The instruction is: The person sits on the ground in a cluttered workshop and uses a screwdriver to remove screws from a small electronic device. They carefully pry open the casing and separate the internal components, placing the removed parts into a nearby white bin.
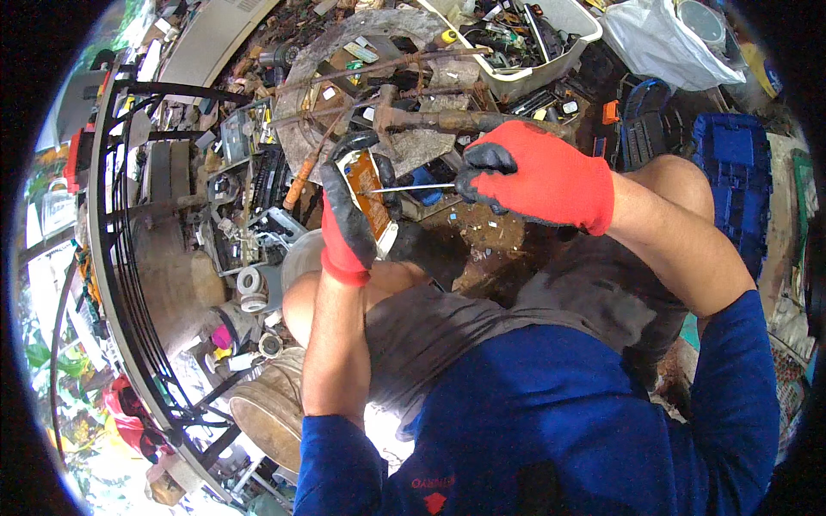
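My left hand (346, 225), in a red and black work glove, grips a small flat device with an orange-brown board (368, 187) and a pale edge. It is held up over my lap, tilted, with my fingers round both sides. My right hand (535, 176), gloved alike, is closed round a screwdriver whose handle is hidden in the fist. The thin metal shaft of the screwdriver (420, 187) points left, and its tip meets the board's right edge near my left fingers. Whether the tip is wedged in or only touching, I cannot tell.
Beyond my hands, a hammer (430, 119) and an orange-handled tool (298, 182) lie by a round stone slab (303, 82). A white tub (513, 84) of electronic scrap stands behind. A black metal rack (110, 206) flanks my left, a blue crate (731, 176) my right.
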{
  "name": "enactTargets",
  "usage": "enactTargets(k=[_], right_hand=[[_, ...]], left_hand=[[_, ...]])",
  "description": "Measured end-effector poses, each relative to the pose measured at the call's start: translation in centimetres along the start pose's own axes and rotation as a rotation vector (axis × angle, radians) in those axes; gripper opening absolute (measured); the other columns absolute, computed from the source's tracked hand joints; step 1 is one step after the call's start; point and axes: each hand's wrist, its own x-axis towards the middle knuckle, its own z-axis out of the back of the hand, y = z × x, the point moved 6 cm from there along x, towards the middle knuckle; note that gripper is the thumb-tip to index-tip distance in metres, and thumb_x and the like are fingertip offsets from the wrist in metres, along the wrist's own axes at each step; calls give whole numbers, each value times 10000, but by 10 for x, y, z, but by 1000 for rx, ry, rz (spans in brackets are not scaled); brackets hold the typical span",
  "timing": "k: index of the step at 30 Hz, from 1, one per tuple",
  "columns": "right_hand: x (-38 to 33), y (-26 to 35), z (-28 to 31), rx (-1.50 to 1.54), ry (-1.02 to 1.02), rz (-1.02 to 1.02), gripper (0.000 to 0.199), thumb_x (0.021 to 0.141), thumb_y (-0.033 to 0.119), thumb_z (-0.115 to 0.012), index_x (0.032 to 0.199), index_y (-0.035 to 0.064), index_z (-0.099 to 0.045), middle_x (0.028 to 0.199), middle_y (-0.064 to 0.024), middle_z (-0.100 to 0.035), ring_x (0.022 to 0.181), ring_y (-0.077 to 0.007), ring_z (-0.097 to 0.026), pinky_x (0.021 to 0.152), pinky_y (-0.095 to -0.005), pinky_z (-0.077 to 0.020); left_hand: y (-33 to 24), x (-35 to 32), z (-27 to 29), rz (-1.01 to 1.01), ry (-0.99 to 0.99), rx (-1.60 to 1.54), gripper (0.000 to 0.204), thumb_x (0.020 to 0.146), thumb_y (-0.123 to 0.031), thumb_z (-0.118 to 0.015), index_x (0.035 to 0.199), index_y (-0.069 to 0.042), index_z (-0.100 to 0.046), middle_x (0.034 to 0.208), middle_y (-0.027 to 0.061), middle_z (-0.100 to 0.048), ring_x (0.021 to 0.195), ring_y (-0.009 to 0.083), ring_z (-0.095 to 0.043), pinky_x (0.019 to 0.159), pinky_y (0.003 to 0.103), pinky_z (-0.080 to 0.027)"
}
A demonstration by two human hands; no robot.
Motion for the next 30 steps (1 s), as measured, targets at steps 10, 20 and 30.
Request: enactTargets(k=[10, 20, 30], right_hand=[[-6, 1, -6, -194, -70, 80, 350, 775, 273, -679, 1016, 21, -642, 924, -196, -661, 878, -382, -636, 762, -445, -520], [-17, 38, -17, -734, -102, 554, 443, 627, 223, -730, 1027, 80, -603, 924, -92, -587, 815, -304, -591, 651, -421, -502], [-8, 34, -8, -734, -147, 583, 476, 635, 195, -757, 1086, 110, -628, 1012, -78, -627, 872, -279, -628, 673, -391, -520]], left_hand=[[11, 0, 7, 96, -210, 15, 561, 1027, -560, -265, 1280, -146, -546, 962, 17, -621, 806, 125, -575, 678, 274, -486], [12, -2, 12, 107, -170, 13, 526, 993, -567, -399, 1233, -129, -567, 1013, 56, -641, 871, 197, -615, 693, 314, -519], [10, 2, 11, 84, -164, -121, 522, 1002, -539, -405, 1264, -115, -561, 1043, 47, -646, 899, 193, -620, 719, 312, -526]])
